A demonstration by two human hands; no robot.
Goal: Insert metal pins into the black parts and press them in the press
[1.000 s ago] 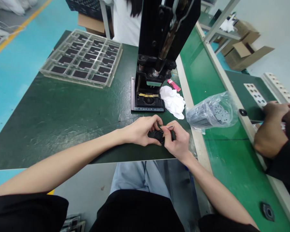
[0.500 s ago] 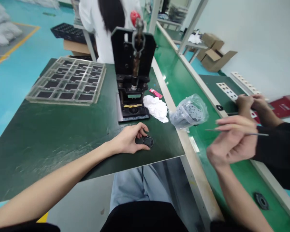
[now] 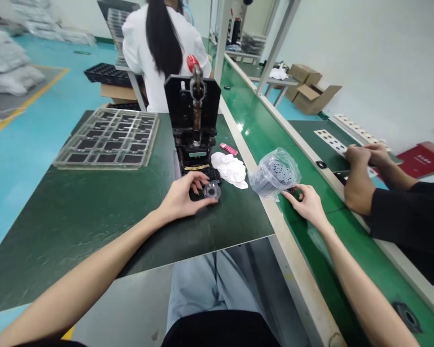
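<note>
My left hand (image 3: 183, 196) lies on the dark green mat (image 3: 94, 212) just in front of the black hand press (image 3: 194, 120). Its fingers are closed round a small round black part (image 3: 211, 191) that sits at the foot of the press base. My right hand (image 3: 306, 202) rests on the green conveyor belt (image 3: 275, 130), right beside a clear plastic bag of dark parts (image 3: 275, 172). Its fingers are curled and pinched on something small and dark at the bag's lower edge; I cannot make out what.
A clear plastic tray (image 3: 106, 140) with dark inserts lies at the mat's far left. A white cloth (image 3: 230, 169) and a pink item (image 3: 228, 149) lie right of the press. A co-worker's hands (image 3: 361, 161) work across the belt. A person in white (image 3: 159, 48) stands behind. A black part (image 3: 407, 316) lies on the belt.
My right hand came down from the air, where it held a thin tool, to the belt beside the bag. My left hand slid the round part forward to the press base.
</note>
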